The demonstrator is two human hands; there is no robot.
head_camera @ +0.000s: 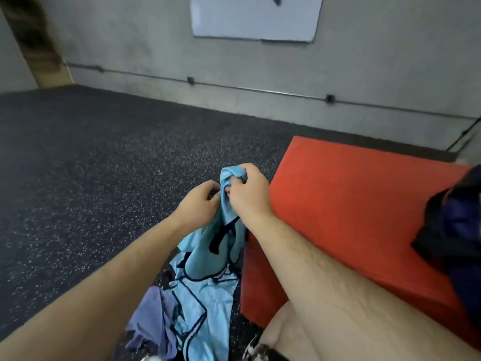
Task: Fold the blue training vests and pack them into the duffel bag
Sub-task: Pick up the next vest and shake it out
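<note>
Holding the blue vest (pixel 226 225) bunched in right hand (pixel 250 190), pinched alongside with left hand (pixel 199 203), likely letting the rest hang straight below.

vest (pixel 229 204) being held up between left hand (pixel 197 201) and right hand (pixel 250 194), above the floor (pixel 78 165) | heap of vests (pixel 197 316) being supported by the floor below it, just left of the padded block (pixel 351 204) | duffel bag (pixel 453 230) being carried on the block's right end | whiteboard (pixel 255 16) being borne by the wall (pixel 156 48) behind
</note>
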